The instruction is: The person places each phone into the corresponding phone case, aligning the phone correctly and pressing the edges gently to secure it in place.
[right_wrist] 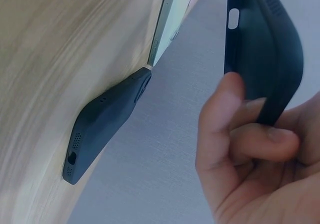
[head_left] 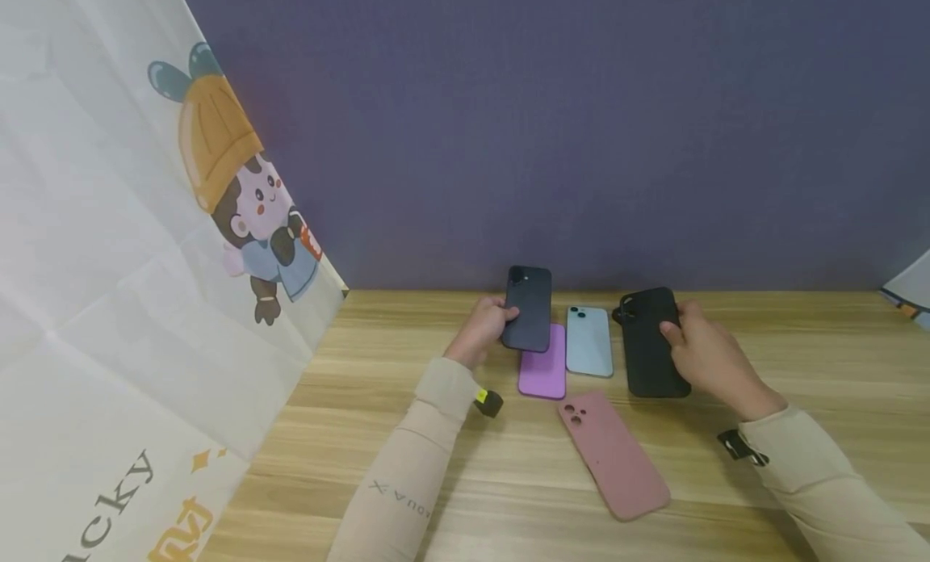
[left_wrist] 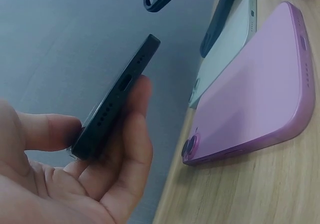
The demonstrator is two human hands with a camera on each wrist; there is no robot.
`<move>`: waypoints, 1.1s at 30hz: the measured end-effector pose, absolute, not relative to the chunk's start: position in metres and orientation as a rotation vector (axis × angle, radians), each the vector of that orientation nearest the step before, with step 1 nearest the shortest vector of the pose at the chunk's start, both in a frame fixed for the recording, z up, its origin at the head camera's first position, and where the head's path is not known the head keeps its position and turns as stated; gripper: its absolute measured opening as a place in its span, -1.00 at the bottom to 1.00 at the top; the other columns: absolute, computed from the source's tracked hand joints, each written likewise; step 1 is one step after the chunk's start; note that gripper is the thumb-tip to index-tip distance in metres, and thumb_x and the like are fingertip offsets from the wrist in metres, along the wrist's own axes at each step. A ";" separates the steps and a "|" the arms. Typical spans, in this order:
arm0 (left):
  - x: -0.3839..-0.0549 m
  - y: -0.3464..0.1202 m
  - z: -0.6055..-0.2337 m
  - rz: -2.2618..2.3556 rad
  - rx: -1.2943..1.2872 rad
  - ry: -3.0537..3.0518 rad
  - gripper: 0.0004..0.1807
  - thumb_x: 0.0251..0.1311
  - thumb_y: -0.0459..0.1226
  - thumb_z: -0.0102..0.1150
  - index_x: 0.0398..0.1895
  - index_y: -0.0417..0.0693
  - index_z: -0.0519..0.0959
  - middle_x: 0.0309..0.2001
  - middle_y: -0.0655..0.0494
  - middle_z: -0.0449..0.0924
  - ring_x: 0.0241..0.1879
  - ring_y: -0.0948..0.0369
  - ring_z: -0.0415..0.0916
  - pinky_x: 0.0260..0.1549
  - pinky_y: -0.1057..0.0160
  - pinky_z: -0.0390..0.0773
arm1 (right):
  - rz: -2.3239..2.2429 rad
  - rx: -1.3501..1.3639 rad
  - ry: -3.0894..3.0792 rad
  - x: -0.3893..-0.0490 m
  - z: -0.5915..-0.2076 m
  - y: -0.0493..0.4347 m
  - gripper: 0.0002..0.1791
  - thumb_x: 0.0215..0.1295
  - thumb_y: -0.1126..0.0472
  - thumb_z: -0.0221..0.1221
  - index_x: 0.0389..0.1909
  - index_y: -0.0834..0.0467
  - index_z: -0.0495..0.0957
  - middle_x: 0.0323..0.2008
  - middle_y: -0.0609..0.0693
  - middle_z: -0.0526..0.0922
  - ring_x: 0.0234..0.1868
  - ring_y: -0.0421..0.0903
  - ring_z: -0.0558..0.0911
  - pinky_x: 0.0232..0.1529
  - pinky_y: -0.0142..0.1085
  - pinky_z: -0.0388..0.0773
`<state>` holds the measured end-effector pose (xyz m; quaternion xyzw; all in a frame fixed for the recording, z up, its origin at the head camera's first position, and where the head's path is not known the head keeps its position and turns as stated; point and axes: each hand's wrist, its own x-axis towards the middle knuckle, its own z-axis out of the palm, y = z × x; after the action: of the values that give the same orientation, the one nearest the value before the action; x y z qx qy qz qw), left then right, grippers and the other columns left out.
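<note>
My left hand (head_left: 481, 331) pinches a dark smartphone (head_left: 528, 308) by its side, raised over the table with its camera end up. In the left wrist view the phone's bottom edge, with charging port and speaker holes, faces the camera. My right hand (head_left: 708, 354) grips a thin black phone case (head_left: 654, 348) by its edge; the right wrist view shows its hollow inside and a port cutout. Below that case, a second dark phone-shaped piece (right_wrist: 107, 124) lies on the table, mostly hidden in the head view. A purple phone (head_left: 543, 375) lies beneath the left hand's phone.
Beside the purple phone lies a pale blue phone (head_left: 589, 341), camera side up. A pink phone case (head_left: 616, 457) lies slanted nearer the front of the wooden table (head_left: 327, 465). A dark blue-grey panel (head_left: 581, 142) stands behind, and a white printed cloth (head_left: 109, 263) hangs at left.
</note>
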<state>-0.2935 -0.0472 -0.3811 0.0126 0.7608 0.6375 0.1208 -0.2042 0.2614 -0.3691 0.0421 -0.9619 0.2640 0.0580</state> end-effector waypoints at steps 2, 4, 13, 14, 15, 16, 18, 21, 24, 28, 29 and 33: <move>-0.293 -0.047 -0.381 1.868 0.032 2.213 -0.73 0.48 -0.30 0.02 0.04 -0.35 0.51 -0.24 0.00 0.58 -0.32 0.18 0.56 -0.24 0.32 0.56 | 0.801 0.130 -2.923 -0.204 -0.369 0.262 -0.38 0.68 0.10 -0.20 0.38 0.59 0.08 0.06 0.63 0.53 0.00 0.52 0.61 -0.20 0.19 0.58; -0.293 -0.047 -0.381 1.877 0.027 2.201 -0.73 0.48 -0.30 0.01 0.06 -0.35 0.50 -0.21 -0.01 0.58 -0.30 0.17 0.56 -0.22 0.32 0.56 | 0.802 0.128 -2.927 -0.204 -0.369 0.263 -0.37 0.68 0.09 -0.21 0.39 0.59 0.07 0.08 0.64 0.52 0.02 0.53 0.59 -0.19 0.21 0.57; -0.293 -0.047 -0.383 1.904 0.028 2.136 -0.69 0.50 -0.30 0.00 0.14 -0.34 0.47 -0.09 -0.13 0.64 -0.24 0.14 0.63 -0.14 0.27 0.64 | 0.825 0.146 -2.871 -0.204 -0.370 0.260 -0.37 0.68 0.09 -0.19 0.40 0.59 0.08 0.10 0.65 0.50 0.04 0.55 0.57 -0.12 0.28 0.56; -0.293 -0.047 -0.383 1.908 0.033 2.126 -0.69 0.50 -0.30 0.00 0.15 -0.35 0.46 -0.07 -0.16 0.65 -0.22 0.13 0.64 -0.12 0.25 0.65 | 0.832 0.149 -2.864 -0.204 -0.370 0.260 -0.36 0.68 0.08 -0.19 0.40 0.59 0.08 0.11 0.65 0.49 0.04 0.55 0.57 -0.12 0.28 0.56; -0.293 -0.046 -0.384 1.910 0.039 2.119 -0.68 0.51 -0.30 0.00 0.16 -0.35 0.46 -0.05 -0.18 0.65 -0.21 0.12 0.65 -0.10 0.23 0.67 | 0.842 0.151 -2.859 -0.203 -0.370 0.259 -0.36 0.68 0.08 -0.20 0.41 0.58 0.07 0.11 0.65 0.49 0.04 0.55 0.58 -0.12 0.28 0.57; -0.293 -0.046 -0.384 1.909 0.046 2.116 -0.68 0.51 -0.30 -0.01 0.16 -0.35 0.46 -0.03 -0.19 0.65 -0.19 0.12 0.65 -0.07 0.22 0.67 | 0.848 0.152 -2.853 -0.203 -0.370 0.259 -0.36 0.68 0.08 -0.20 0.42 0.57 0.06 0.12 0.64 0.49 0.04 0.54 0.58 -0.11 0.27 0.57; -0.292 -0.046 -0.384 1.916 0.066 2.103 -0.67 0.51 -0.31 -0.02 0.18 -0.37 0.47 0.02 -0.23 0.65 -0.15 0.09 0.67 -0.01 0.19 0.68 | 0.858 0.156 -2.849 -0.203 -0.370 0.258 -0.35 0.68 0.07 -0.22 0.44 0.55 0.04 0.14 0.64 0.48 0.05 0.54 0.58 -0.10 0.27 0.57; -0.292 -0.045 -0.383 1.921 0.093 2.089 -0.66 0.50 -0.33 -0.03 0.19 -0.39 0.46 0.08 -0.28 0.63 -0.09 0.05 0.67 0.07 0.14 0.67 | 0.867 0.164 -2.839 -0.202 -0.369 0.258 -0.35 0.69 0.07 -0.23 0.46 0.53 0.02 0.16 0.63 0.47 0.07 0.53 0.58 -0.10 0.26 0.57; -0.291 -0.044 -0.382 1.930 0.102 2.071 -0.65 0.50 -0.34 -0.03 0.22 -0.40 0.44 0.12 -0.29 0.60 -0.04 0.03 0.66 0.13 0.11 0.64 | 0.882 0.175 -2.827 -0.202 -0.369 0.257 -0.35 0.69 0.07 -0.23 0.47 0.53 0.00 0.16 0.63 0.48 0.03 0.50 0.61 -0.16 0.21 0.60; -0.291 -0.043 -0.382 1.933 0.102 2.059 -0.64 0.49 -0.33 -0.02 0.23 -0.38 0.44 0.13 -0.27 0.60 -0.03 0.05 0.65 0.14 0.11 0.64 | 0.902 0.185 -2.802 -0.201 -0.368 0.256 -0.36 0.69 0.07 -0.22 0.48 0.50 0.00 0.14 0.61 0.51 -0.03 0.44 0.66 -0.23 0.11 0.62; -0.290 -0.043 -0.382 1.934 0.104 2.055 -0.65 0.50 -0.34 -0.03 0.22 -0.37 0.44 0.12 -0.27 0.61 -0.03 0.05 0.66 0.13 0.11 0.65 | 0.910 0.186 -2.800 -0.201 -0.368 0.256 -0.36 0.69 0.08 -0.22 0.48 0.50 0.00 0.13 0.60 0.52 -0.06 0.42 0.67 -0.27 0.07 0.62; -0.289 -0.042 -0.381 1.945 0.113 2.025 -0.69 0.49 -0.36 -0.05 0.18 -0.34 0.47 0.10 -0.29 0.64 -0.07 0.07 0.69 0.09 0.11 0.67 | 0.941 0.190 -2.804 -0.200 -0.368 0.256 -0.35 0.69 0.07 -0.23 0.50 0.50 -0.04 0.08 0.59 0.54 -0.28 0.20 0.72 -0.42 -0.13 0.55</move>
<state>-0.2887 -0.0420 -0.3810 0.0397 0.7108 0.6827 0.1649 -0.2003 0.2557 -0.3683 0.0639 -0.9424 0.3161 0.0888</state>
